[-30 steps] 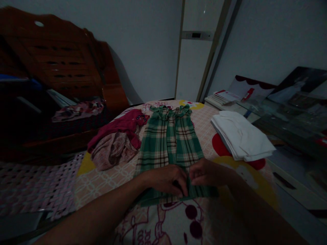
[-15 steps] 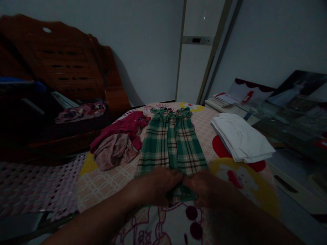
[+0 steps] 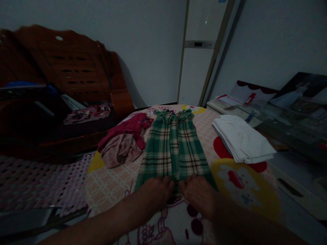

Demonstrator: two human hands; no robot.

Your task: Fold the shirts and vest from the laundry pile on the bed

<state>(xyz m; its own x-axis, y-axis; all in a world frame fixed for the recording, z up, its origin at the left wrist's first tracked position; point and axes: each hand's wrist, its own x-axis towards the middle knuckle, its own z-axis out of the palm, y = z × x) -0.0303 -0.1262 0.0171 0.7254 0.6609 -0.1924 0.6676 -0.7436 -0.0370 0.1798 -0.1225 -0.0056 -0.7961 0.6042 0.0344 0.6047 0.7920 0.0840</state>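
A green, white and brown plaid dress point(image 3: 163, 149) with a ruffled top lies spread out front up, its ruffled end away from me. At its near hem, my left hand point(image 3: 157, 192) has its fingers curled down onto the cloth. My right hand point(image 3: 198, 194) grips the same edge a little to the right, with a small gap between the hands. The fingertips are partly hidden, and the room is dim. Left of the dress lie a crumpled magenta garment point(image 3: 125, 132) and a pale patterned garment point(image 3: 121, 151).
A cartoon-print cloth point(image 3: 114, 185) covers the surface under the clothes. Folded white cloths point(image 3: 241, 139) are stacked at the right. Beyond them stands a glass-topped table point(image 3: 286, 119) with papers. A wooden chair point(image 3: 74, 71) and a woven pink seat point(image 3: 46, 183) are on the left.
My hands have moved from pinching the cloth around the lower front strip to the hem, slightly apart. The dress's lower part lies flatter and wider. The camera view has shifted slightly.
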